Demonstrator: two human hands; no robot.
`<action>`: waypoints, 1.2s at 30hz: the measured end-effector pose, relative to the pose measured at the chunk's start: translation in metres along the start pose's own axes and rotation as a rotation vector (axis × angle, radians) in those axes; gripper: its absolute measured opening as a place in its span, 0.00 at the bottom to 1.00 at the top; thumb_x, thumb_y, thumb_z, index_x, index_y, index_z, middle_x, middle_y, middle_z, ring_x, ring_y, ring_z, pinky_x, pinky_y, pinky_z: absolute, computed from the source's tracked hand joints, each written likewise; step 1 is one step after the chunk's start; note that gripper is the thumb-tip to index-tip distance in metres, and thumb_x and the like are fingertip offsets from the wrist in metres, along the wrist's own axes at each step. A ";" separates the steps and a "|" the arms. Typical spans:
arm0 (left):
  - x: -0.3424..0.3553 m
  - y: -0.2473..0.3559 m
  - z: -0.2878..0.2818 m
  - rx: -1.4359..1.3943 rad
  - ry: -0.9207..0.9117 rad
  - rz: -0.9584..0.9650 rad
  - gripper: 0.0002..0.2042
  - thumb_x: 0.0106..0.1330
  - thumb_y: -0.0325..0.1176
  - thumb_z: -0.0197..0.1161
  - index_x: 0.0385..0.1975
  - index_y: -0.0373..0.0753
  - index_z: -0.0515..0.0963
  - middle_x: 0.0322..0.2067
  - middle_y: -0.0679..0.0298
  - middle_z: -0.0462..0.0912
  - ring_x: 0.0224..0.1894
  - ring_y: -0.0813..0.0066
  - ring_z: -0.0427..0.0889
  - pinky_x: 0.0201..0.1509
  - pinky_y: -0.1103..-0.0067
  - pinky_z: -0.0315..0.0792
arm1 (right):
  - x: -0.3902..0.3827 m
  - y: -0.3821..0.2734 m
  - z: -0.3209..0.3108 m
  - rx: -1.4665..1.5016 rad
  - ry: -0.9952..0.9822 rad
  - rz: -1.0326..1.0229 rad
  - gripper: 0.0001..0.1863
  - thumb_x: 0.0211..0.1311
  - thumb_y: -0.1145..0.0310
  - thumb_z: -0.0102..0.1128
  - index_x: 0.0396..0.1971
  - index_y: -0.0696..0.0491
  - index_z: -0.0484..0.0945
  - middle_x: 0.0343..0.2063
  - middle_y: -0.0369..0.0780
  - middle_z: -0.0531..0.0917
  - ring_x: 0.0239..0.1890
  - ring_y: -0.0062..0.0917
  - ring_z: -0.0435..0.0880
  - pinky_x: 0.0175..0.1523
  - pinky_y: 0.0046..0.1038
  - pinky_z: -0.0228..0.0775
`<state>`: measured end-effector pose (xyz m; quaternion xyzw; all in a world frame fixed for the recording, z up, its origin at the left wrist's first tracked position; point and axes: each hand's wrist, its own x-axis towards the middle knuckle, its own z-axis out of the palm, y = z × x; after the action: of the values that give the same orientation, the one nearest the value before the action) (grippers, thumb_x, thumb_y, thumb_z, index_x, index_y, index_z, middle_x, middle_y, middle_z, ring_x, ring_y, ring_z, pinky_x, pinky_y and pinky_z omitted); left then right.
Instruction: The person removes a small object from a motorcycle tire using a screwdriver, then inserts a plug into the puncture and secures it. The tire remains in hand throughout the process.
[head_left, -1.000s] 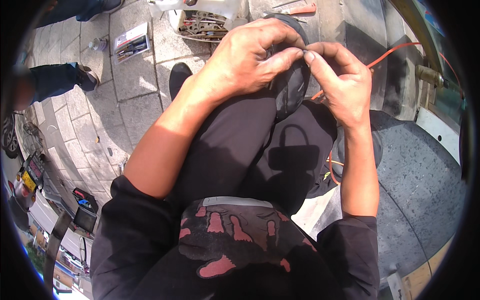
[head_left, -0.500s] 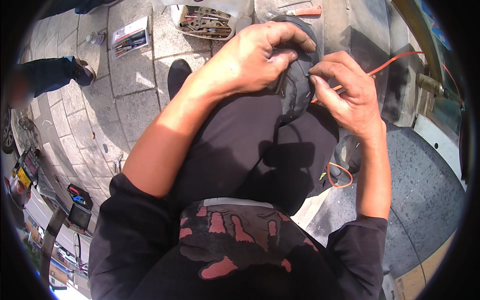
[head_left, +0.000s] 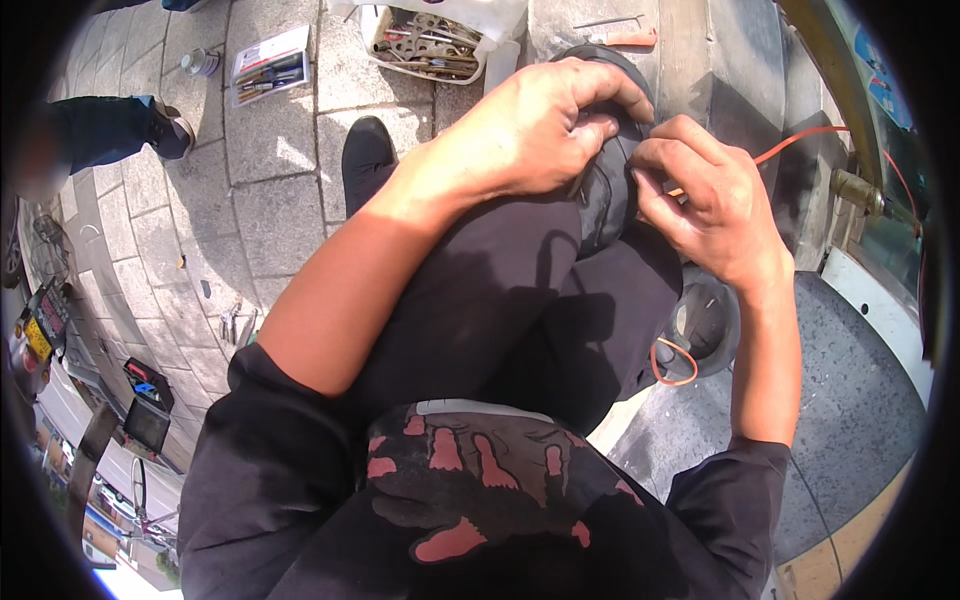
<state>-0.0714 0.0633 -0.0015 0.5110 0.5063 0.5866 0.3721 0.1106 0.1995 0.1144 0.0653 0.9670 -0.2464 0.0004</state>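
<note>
while the left hand (head_left: 545, 125) clasps a black shoe (head_left: 606, 205), right hand (head_left: 712, 200) pinched, contents unclear, a white tub (head_left: 432, 76) holds metal tools (head_left: 425, 45).

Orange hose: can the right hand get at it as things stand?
Likely yes: the orange hose runs beside the right hand, nothing visible between, though that hand is busy at the black item.

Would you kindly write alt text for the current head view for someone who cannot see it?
A person's left hand holds a black object at the knees, the right hand curled at its right edge. Beyond are a container of metal tools and, at right, an orange cord.
</note>
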 end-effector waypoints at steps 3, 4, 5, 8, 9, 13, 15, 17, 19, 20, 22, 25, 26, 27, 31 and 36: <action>0.001 0.001 -0.001 0.009 -0.004 0.015 0.16 0.74 0.20 0.66 0.60 0.34 0.87 0.53 0.56 0.95 0.59 0.62 0.93 0.69 0.67 0.84 | 0.003 -0.004 -0.003 -0.099 -0.074 -0.031 0.13 0.59 0.81 0.77 0.42 0.57 0.84 0.38 0.42 0.84 0.31 0.42 0.88 0.36 0.39 0.81; 0.001 0.002 -0.002 0.007 -0.006 0.014 0.17 0.74 0.20 0.66 0.60 0.34 0.87 0.53 0.55 0.95 0.59 0.62 0.93 0.69 0.67 0.84 | 0.004 -0.005 -0.004 -0.135 -0.101 -0.046 0.14 0.58 0.82 0.77 0.43 0.57 0.84 0.38 0.42 0.84 0.31 0.43 0.88 0.36 0.39 0.81; 0.001 0.002 -0.002 0.006 -0.002 0.009 0.17 0.74 0.20 0.66 0.60 0.34 0.87 0.53 0.55 0.95 0.59 0.61 0.93 0.69 0.67 0.84 | 0.005 -0.009 -0.005 -0.142 -0.119 -0.051 0.15 0.57 0.82 0.77 0.42 0.57 0.82 0.36 0.43 0.82 0.31 0.46 0.87 0.36 0.41 0.81; 0.000 0.002 -0.002 0.017 0.009 0.006 0.17 0.74 0.21 0.66 0.60 0.35 0.87 0.53 0.54 0.94 0.59 0.60 0.93 0.69 0.66 0.84 | 0.009 -0.018 -0.001 -0.220 -0.112 -0.055 0.15 0.57 0.81 0.77 0.42 0.58 0.81 0.37 0.44 0.81 0.32 0.47 0.88 0.36 0.44 0.82; 0.000 0.001 -0.002 0.033 0.014 0.014 0.17 0.74 0.21 0.66 0.60 0.35 0.87 0.53 0.54 0.94 0.59 0.60 0.93 0.69 0.66 0.84 | 0.010 -0.019 0.000 -0.221 -0.118 -0.052 0.15 0.57 0.81 0.76 0.41 0.58 0.80 0.37 0.45 0.81 0.32 0.48 0.88 0.36 0.45 0.82; 0.001 0.002 -0.002 0.045 0.005 0.025 0.17 0.74 0.23 0.66 0.61 0.35 0.86 0.53 0.54 0.94 0.59 0.59 0.93 0.68 0.66 0.84 | 0.012 -0.024 -0.004 -0.216 -0.182 -0.010 0.11 0.65 0.76 0.74 0.37 0.57 0.76 0.37 0.46 0.78 0.35 0.48 0.89 0.39 0.47 0.85; 0.002 0.004 -0.002 0.032 -0.018 -0.009 0.17 0.74 0.23 0.66 0.61 0.36 0.86 0.53 0.53 0.94 0.59 0.60 0.93 0.68 0.67 0.84 | 0.013 -0.021 -0.007 -0.185 -0.213 -0.006 0.11 0.65 0.76 0.74 0.36 0.58 0.76 0.37 0.46 0.78 0.35 0.49 0.89 0.39 0.47 0.85; 0.002 0.005 -0.001 0.038 -0.028 -0.036 0.17 0.74 0.23 0.67 0.61 0.35 0.86 0.53 0.54 0.94 0.58 0.61 0.93 0.68 0.67 0.84 | 0.013 -0.018 -0.008 -0.161 -0.217 -0.009 0.11 0.65 0.76 0.74 0.36 0.58 0.76 0.37 0.47 0.79 0.36 0.50 0.89 0.40 0.48 0.84; 0.002 0.007 -0.002 0.061 -0.021 -0.049 0.17 0.74 0.23 0.67 0.62 0.35 0.86 0.53 0.54 0.94 0.58 0.62 0.93 0.68 0.67 0.84 | 0.012 -0.016 -0.010 -0.122 -0.203 0.003 0.10 0.65 0.77 0.74 0.38 0.59 0.78 0.37 0.47 0.80 0.36 0.51 0.88 0.39 0.48 0.82; 0.001 0.008 -0.001 -0.006 -0.026 -0.077 0.18 0.74 0.24 0.68 0.62 0.35 0.86 0.54 0.55 0.94 0.58 0.63 0.93 0.68 0.68 0.84 | 0.009 -0.014 -0.009 -0.093 -0.188 0.016 0.11 0.64 0.78 0.74 0.40 0.59 0.80 0.38 0.47 0.81 0.35 0.52 0.88 0.39 0.47 0.81; -0.001 0.008 -0.001 -0.127 -0.036 -0.127 0.18 0.75 0.25 0.69 0.64 0.34 0.85 0.54 0.57 0.94 0.59 0.65 0.92 0.69 0.68 0.83 | 0.006 -0.011 -0.007 -0.070 -0.138 0.014 0.10 0.65 0.79 0.74 0.41 0.59 0.81 0.38 0.47 0.82 0.36 0.52 0.87 0.40 0.48 0.80; -0.004 0.011 -0.005 -0.085 -0.067 -0.162 0.24 0.71 0.28 0.76 0.67 0.34 0.83 0.61 0.57 0.90 0.64 0.68 0.88 0.72 0.69 0.81 | 0.002 -0.007 -0.003 -0.075 -0.082 0.000 0.08 0.68 0.76 0.74 0.39 0.58 0.81 0.37 0.47 0.81 0.37 0.50 0.87 0.42 0.48 0.82; -0.005 0.012 -0.006 -0.060 -0.063 -0.177 0.25 0.70 0.28 0.78 0.67 0.35 0.83 0.63 0.57 0.88 0.65 0.68 0.87 0.72 0.69 0.81 | 0.000 -0.006 -0.004 -0.075 -0.084 0.009 0.08 0.68 0.76 0.74 0.40 0.58 0.81 0.37 0.46 0.81 0.37 0.50 0.87 0.43 0.47 0.82; -0.004 0.011 -0.009 -0.004 -0.084 -0.155 0.27 0.68 0.30 0.82 0.66 0.35 0.83 0.66 0.57 0.85 0.65 0.68 0.86 0.72 0.68 0.80 | -0.002 -0.005 -0.003 -0.071 -0.087 0.018 0.08 0.68 0.76 0.74 0.41 0.58 0.82 0.37 0.46 0.81 0.38 0.49 0.86 0.43 0.47 0.81; 0.000 0.015 -0.014 0.029 -0.157 -0.263 0.23 0.69 0.33 0.84 0.61 0.36 0.86 0.70 0.56 0.80 0.70 0.65 0.82 0.75 0.67 0.77 | -0.007 0.007 0.003 -0.061 -0.051 -0.037 0.09 0.68 0.75 0.76 0.43 0.57 0.84 0.38 0.44 0.82 0.40 0.46 0.85 0.46 0.44 0.80; 0.000 0.013 -0.013 0.065 -0.197 -0.256 0.19 0.69 0.36 0.83 0.56 0.35 0.88 0.76 0.50 0.72 0.79 0.58 0.74 0.80 0.65 0.71 | -0.009 0.015 0.007 -0.001 0.000 -0.081 0.10 0.68 0.75 0.77 0.46 0.56 0.86 0.40 0.42 0.84 0.39 0.43 0.84 0.47 0.42 0.79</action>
<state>-0.0830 0.0575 0.0111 0.5092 0.5471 0.4650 0.4745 0.1213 0.2083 0.1015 0.0261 0.9689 -0.2458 -0.0093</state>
